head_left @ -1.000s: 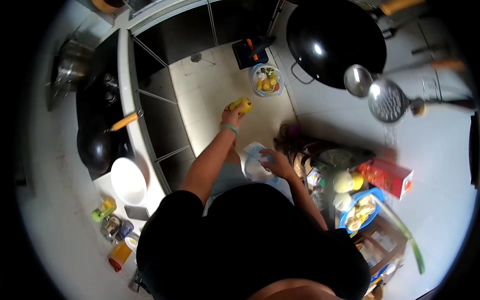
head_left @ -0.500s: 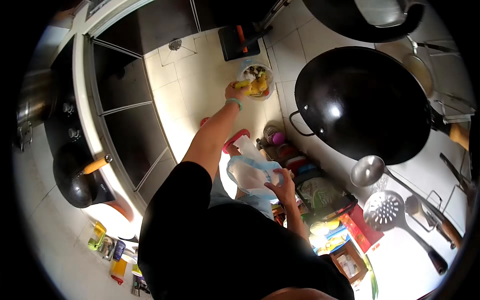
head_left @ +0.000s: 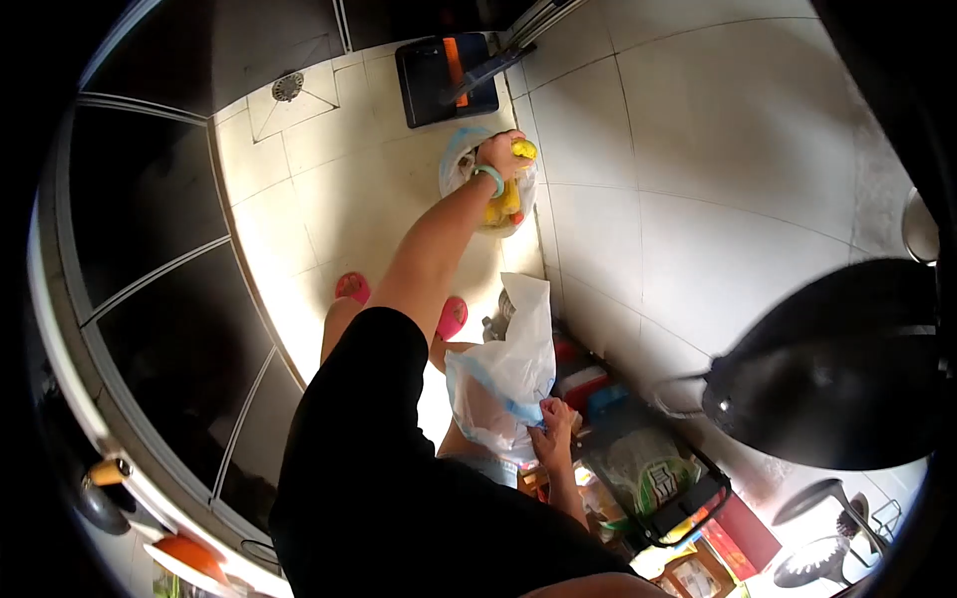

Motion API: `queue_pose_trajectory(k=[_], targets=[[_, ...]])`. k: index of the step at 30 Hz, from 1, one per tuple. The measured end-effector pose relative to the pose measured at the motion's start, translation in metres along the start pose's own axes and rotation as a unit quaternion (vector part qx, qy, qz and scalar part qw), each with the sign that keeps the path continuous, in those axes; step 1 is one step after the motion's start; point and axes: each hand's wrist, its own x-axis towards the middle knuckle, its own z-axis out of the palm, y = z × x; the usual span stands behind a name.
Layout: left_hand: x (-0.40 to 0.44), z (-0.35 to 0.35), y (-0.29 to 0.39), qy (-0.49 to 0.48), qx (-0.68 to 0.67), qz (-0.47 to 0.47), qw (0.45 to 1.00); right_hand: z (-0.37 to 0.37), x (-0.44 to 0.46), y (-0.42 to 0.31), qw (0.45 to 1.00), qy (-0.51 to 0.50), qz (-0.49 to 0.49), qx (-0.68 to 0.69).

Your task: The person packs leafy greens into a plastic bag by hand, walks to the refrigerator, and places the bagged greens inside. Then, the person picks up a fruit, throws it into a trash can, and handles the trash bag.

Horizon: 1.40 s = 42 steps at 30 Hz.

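Note:
My left hand [head_left: 495, 151] is closed around a yellow piece of food scrap [head_left: 524, 149], its exact kind unclear, over the mouth of a waste bin [head_left: 453, 167] with a plastic liner. Inside the bin, partly hidden by my wrist, lie more yellow scraps [head_left: 510, 197] and something red. Near my thigh, my right hand [head_left: 554, 431] pinches the edge of a white plastic bag [head_left: 506, 369] with a blue band. The bag hangs loose and spreads across my knees. Its contents cannot be made out.
A black dustpan [head_left: 424, 85] with an orange strip lies beyond the bin. To the right, a black wok [head_left: 827, 369] hangs by the tiled wall [head_left: 728, 120]. Dark cabinets [head_left: 150, 189] line the left. Packed goods [head_left: 648, 468] crowd a rack beside my right forearm.
My left hand has moved from the bin's left side to over its far part, still with a yellow scrap. The bag is spread higher. The view has turned and shifted, so the wok sits lower right.

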Motion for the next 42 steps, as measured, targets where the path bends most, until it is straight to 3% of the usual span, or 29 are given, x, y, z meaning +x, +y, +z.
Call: queue_pose_trajectory(k=[2, 3, 4, 5, 7, 9, 11, 12, 15, 20, 21, 22, 23, 26, 27, 28, 29, 30, 31, 32, 33, 34, 35, 38, 40, 42], targets=[[0.023, -0.002, -0.013, -0.027, 0.063, 0.083, 0.994, 0.032, 0.018, 0.021, 0.979, 0.103, -0.066, 0.164], [0.032, -0.008, -0.014, -0.052, 0.108, 0.096, 0.988, 0.031, 0.029, 0.004, 0.955, 0.124, -0.023, 0.267], [0.040, -0.010, -0.022, -0.049, 0.109, 0.098, 0.988, 0.036, 0.040, 0.009, 0.931, 0.151, -0.069, 0.327], [0.047, -0.012, -0.029, -0.101, 0.172, 0.133, 0.971, 0.058, 0.036, 0.054, 0.927, 0.166, -0.024, 0.335], [0.052, -0.015, -0.033, -0.183, 0.273, 0.171, 0.929, 0.075, 0.055, 0.068, 0.865, 0.247, 0.052, 0.434], [0.050, -0.014, -0.038, -0.178, 0.290, 0.222, 0.913, 0.075, 0.081, 0.083, 0.943, 0.200, 0.015, 0.264], [0.048, -0.013, -0.035, -0.186, 0.308, 0.261, 0.896, 0.052, 0.108, 0.055, 0.997, 0.065, -0.021, 0.045], [0.050, -0.011, -0.036, -0.185, 0.310, 0.270, 0.892, 0.052, 0.112, 0.063, 0.992, -0.101, 0.038, -0.063], [0.050, -0.013, -0.028, -0.213, 0.310, 0.260, 0.889, 0.087, 0.121, 0.072, 0.879, -0.426, -0.003, -0.216], [0.059, -0.003, -0.065, -0.253, 0.249, 0.316, 0.880, 0.105, 0.143, 0.068, 0.935, -0.321, -0.122, -0.090], [0.057, -0.005, -0.070, -0.246, 0.192, 0.311, 0.898, 0.098, 0.148, 0.058, 0.940, -0.299, -0.152, -0.059], [0.057, -0.008, -0.074, -0.238, 0.133, 0.306, 0.912, 0.071, 0.160, 0.027, 0.921, -0.366, -0.109, -0.077], [0.061, -0.010, -0.078, -0.259, 0.122, 0.265, 0.921, 0.052, 0.157, 0.012, 0.946, -0.312, -0.062, -0.059], [0.065, -0.013, -0.088, -0.235, 0.095, 0.272, 0.928, 0.014, 0.164, 0.010, 0.950, -0.258, -0.162, 0.066], [0.064, -0.014, -0.087, -0.225, 0.097, 0.271, 0.931, 0.012, 0.171, 0.026, 0.944, -0.212, -0.179, 0.178], [0.064, -0.012, -0.089, -0.230, 0.100, 0.267, 0.930, 0.006, 0.178, 0.028, 0.942, -0.166, -0.061, 0.285], [0.068, -0.009, -0.091, -0.222, 0.093, 0.278, 0.930, 0.008, 0.205, 0.038, 0.915, -0.073, -0.171, 0.358], [0.068, -0.005, -0.092, -0.214, 0.086, 0.291, 0.929, 0.010, 0.231, 0.035, 0.905, 0.030, -0.063, 0.419], [0.063, -0.006, -0.086, -0.208, 0.081, 0.280, 0.934, 0.000, 0.267, 0.039, 0.919, 0.062, -0.081, 0.382], [0.068, 0.000, -0.092, -0.197, 0.063, 0.262, 0.943, 0.009, 0.303, 0.039, 0.891, 0.152, -0.040, 0.425], [0.069, 0.003, -0.094, -0.179, 0.054, 0.248, 0.951, 0.024, 0.353, 0.078, 0.878, 0.133, -0.003, 0.460], [0.069, 0.004, -0.095, -0.159, 0.044, 0.234, 0.958, 0.048, 0.392, 0.117, 0.921, 0.137, 0.030, 0.363], [0.068, 0.004, -0.102, -0.076, 0.033, 0.276, 0.957, 0.070, 0.431, 0.155, 0.954, 0.137, 0.060, 0.260], [0.048, -0.014, -0.121, 0.091, 0.081, 0.169, 0.978, 0.113, 0.469, 0.167, 0.915, -0.078, 0.229, 0.323], [0.048, -0.014, -0.171, 0.150, 0.129, 0.076, 0.977, 0.139, 0.466, 0.159, 0.822, -0.083, 0.265, 0.497], [0.043, -0.014, -0.200, 0.166, 0.172, 0.026, 0.971, 0.127, 0.454, 0.136, 0.830, -0.075, 0.218, 0.509]])
